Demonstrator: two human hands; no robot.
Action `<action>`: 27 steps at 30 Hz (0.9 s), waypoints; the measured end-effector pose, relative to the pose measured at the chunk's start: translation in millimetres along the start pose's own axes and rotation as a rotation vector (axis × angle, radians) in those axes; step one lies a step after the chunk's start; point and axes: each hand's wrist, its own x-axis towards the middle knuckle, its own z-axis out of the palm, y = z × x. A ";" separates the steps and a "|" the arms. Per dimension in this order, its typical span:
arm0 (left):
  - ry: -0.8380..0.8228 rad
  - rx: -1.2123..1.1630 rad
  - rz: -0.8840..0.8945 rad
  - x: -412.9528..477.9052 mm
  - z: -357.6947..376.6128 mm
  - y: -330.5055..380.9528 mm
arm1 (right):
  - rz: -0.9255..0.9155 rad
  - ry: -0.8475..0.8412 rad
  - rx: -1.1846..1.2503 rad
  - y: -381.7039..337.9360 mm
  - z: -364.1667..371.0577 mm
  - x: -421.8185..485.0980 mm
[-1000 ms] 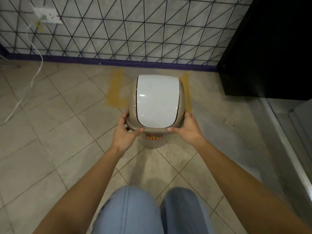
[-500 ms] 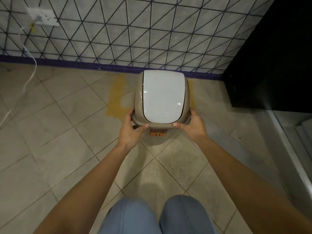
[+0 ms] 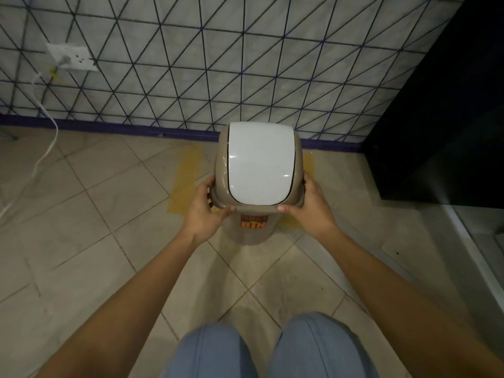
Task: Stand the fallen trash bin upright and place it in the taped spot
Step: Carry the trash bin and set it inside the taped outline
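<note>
The trash bin (image 3: 259,165) is a tan plastic bin with a white swing lid and an orange "BIN" label on its front. It stands upright near the wall. My left hand (image 3: 206,207) grips the left side of its rim, and my right hand (image 3: 311,204) grips the right side. Yellow tape (image 3: 184,184) marks a spot on the floor; the bin sits between its left strip and a right strip that shows at the far corner. The bin hides most of the marked area, and its base is only partly visible.
A tiled wall (image 3: 191,64) with a purple baseboard runs behind the bin. A black cabinet (image 3: 441,126) stands to the right. A white socket (image 3: 72,57) with a hanging cable (image 3: 46,137) is at the left. My knees (image 3: 267,350) show at the bottom.
Both hands have carried the upright bin away from me toward the wall, further into the area between the yellow tape strips. The grip on the rim is unchanged.
</note>
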 end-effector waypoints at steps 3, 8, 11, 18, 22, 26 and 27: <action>0.040 0.064 0.036 7.5 0.9 3.4 | -0.041 0.027 -0.064 -3.6 -0.2 8.4; 0.153 0.160 0.184 17.1 5.1 6.9 | -0.107 0.047 -0.146 -5.3 -0.6 21.8; 0.168 0.194 0.228 24.9 7.5 9.1 | -0.140 0.070 -0.173 -6.1 -3.3 28.3; 0.167 0.243 0.237 44.7 11.2 21.9 | -0.124 0.047 -0.198 -18.9 -7.4 51.4; 0.159 0.224 0.186 58.6 12.5 29.3 | -0.103 0.016 -0.217 -25.9 -7.7 66.5; 0.132 0.184 0.175 75.1 9.4 31.6 | -0.095 -0.001 -0.209 -30.5 -7.1 82.5; 0.127 0.186 0.181 79.6 8.1 31.7 | -0.097 0.001 -0.206 -31.7 -6.4 86.9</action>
